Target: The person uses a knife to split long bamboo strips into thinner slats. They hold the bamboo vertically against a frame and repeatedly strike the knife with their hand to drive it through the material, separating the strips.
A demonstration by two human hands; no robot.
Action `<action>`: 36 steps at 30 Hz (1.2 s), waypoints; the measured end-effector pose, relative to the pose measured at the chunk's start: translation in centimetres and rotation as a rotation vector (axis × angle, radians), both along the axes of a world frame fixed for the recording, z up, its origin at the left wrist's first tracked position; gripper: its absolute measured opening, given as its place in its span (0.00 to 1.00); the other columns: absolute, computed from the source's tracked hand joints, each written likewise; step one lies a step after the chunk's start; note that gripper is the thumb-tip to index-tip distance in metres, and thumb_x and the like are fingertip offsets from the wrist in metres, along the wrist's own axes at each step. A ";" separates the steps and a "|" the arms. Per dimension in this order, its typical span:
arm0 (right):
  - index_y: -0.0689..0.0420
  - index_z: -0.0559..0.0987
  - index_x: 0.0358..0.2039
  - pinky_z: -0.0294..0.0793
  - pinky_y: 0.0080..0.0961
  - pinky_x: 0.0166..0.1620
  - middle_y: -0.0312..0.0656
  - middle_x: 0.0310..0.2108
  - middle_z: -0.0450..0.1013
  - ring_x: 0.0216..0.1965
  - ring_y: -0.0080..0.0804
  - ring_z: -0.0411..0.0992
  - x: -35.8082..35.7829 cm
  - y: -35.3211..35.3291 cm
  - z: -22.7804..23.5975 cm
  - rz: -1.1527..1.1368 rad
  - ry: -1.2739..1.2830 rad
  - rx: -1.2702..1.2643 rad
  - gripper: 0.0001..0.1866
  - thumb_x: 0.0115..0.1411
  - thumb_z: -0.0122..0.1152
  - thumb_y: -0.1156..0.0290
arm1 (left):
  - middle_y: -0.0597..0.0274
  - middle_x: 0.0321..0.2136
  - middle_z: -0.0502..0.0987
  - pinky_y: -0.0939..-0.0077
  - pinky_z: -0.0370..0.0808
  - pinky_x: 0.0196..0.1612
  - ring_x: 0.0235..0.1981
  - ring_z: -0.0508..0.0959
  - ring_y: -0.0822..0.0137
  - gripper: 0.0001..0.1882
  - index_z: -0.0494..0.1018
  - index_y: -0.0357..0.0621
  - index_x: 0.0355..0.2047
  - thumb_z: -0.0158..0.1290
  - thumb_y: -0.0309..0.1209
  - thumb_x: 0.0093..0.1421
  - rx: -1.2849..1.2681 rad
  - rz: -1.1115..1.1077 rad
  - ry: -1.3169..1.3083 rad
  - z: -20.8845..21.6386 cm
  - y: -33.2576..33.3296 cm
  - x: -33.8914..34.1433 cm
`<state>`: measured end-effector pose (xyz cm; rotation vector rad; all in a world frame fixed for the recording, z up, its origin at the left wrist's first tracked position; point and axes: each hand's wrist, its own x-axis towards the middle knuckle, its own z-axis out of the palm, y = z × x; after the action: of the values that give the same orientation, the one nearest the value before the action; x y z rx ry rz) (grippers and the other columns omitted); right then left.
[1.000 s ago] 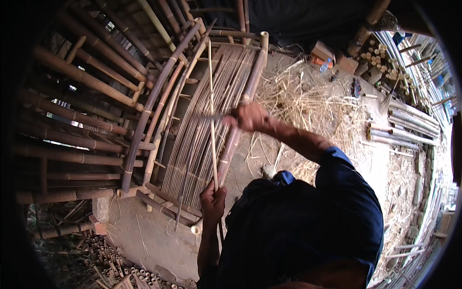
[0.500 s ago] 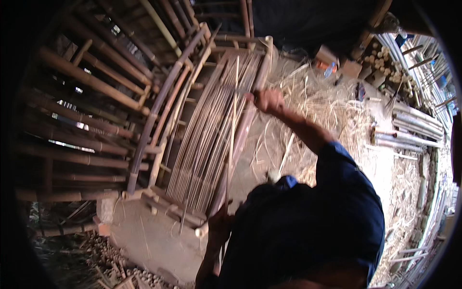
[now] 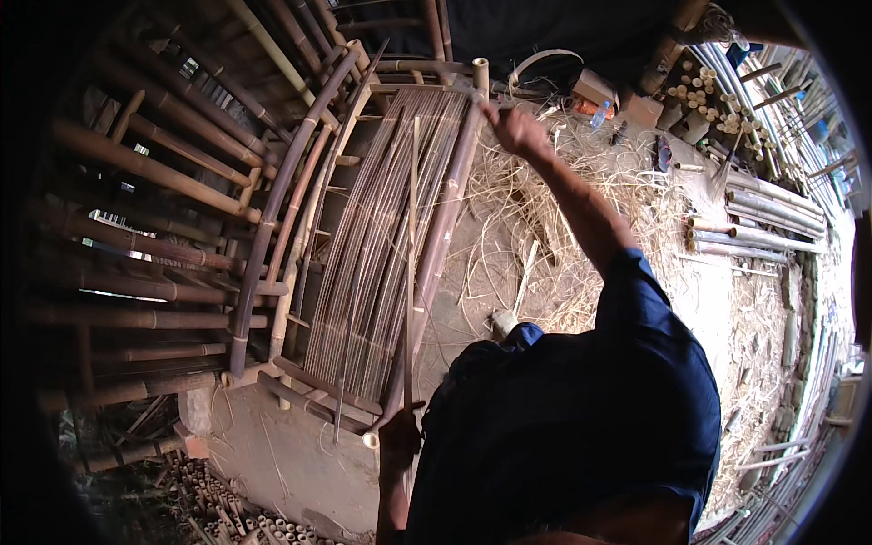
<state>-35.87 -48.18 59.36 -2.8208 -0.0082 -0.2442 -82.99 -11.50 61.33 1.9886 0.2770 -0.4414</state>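
My left hand [image 3: 400,438], low in the picture beside my body, is closed around a long thin bamboo strip [image 3: 411,245]. The strip extends away from me over the slatted top [image 3: 368,227] of a low bamboo bench. My right arm reaches forward, and my right hand [image 3: 522,133] is closed near the far right corner of the bench, beside its thick side pole [image 3: 447,204]. What its fingers hold is hard to make out; something small and greyish shows by the fingertips. The strip's far end lies apart from my right hand.
Bamboo frames [image 3: 173,236] with stacked rails stand at the left. Pale shavings [image 3: 563,204] litter the floor to the right, with a plastic bottle [image 3: 600,114] beyond. Bamboo poles [image 3: 777,218] lie at the far right. Cut bamboo pieces [image 3: 272,527] are heaped at lower left.
My right hand has moved forward, away from the strip it was next to, toward the bench's far corner. My left hand keeps its hold and has shifted slightly down and left in view.
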 end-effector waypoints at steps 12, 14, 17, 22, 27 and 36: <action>0.46 0.70 0.13 0.72 0.23 0.26 0.32 0.12 0.62 0.15 0.24 0.64 -13.8 9.2 -9.4 0.269 -0.608 -0.272 0.32 0.64 0.44 0.35 | 0.58 0.14 0.67 0.66 0.65 0.24 0.17 0.68 0.70 0.18 0.71 0.35 0.27 0.41 0.35 0.69 0.091 -0.131 -0.327 -4.4 -1.8 6.8; 0.48 0.74 0.15 0.65 0.20 0.19 0.31 0.11 0.60 0.12 0.21 0.60 -15.5 10.4 -8.5 0.401 -0.554 -0.221 0.35 0.65 0.40 0.34 | 0.55 0.15 0.68 0.65 0.65 0.24 0.18 0.70 0.65 0.16 0.69 0.37 0.27 0.42 0.34 0.68 0.203 -0.163 -0.397 -6.0 -0.9 6.0; 0.49 0.77 0.32 0.71 0.28 0.21 0.35 0.20 0.72 0.15 0.26 0.65 -16.4 9.2 -7.7 0.812 -0.346 -0.114 0.34 0.62 0.38 0.29 | 0.61 0.14 0.65 0.69 0.63 0.21 0.15 0.68 0.65 0.16 0.67 0.40 0.26 0.42 0.36 0.68 -0.179 0.127 0.155 -4.1 -1.7 4.9; 0.51 0.78 0.29 0.51 0.24 0.09 0.27 0.10 0.56 0.08 0.14 0.43 -13.1 9.2 -7.6 0.482 -0.061 0.051 0.42 0.59 0.33 0.24 | 0.70 0.13 0.61 0.76 0.58 0.18 0.13 0.62 0.77 0.19 0.66 0.43 0.23 0.42 0.41 0.67 -0.156 0.085 0.012 -4.6 -2.7 5.3; 0.51 0.78 0.27 0.71 0.29 0.21 0.38 0.18 0.71 0.17 0.31 0.70 -9.1 5.3 -13.8 0.335 -0.046 -0.022 0.32 0.66 0.39 0.36 | 0.75 0.15 0.61 0.76 0.65 0.24 0.20 0.66 0.78 0.21 0.67 0.46 0.23 0.50 0.48 0.66 -0.303 0.146 0.132 -6.4 -1.5 1.5; 0.58 0.75 0.22 0.66 0.32 0.20 0.36 0.16 0.68 0.16 0.25 0.66 -9.3 3.0 -9.9 0.047 0.413 1.150 0.34 0.62 0.51 0.36 | 0.67 0.20 0.68 0.76 0.65 0.25 0.22 0.69 0.73 0.13 0.73 0.44 0.37 0.46 0.39 0.69 0.110 0.058 -0.218 -7.4 -0.9 2.4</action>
<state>-45.13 -45.22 49.47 -1.6719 0.1174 0.2783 -80.57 -12.43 53.93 2.1095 0.2252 -0.1732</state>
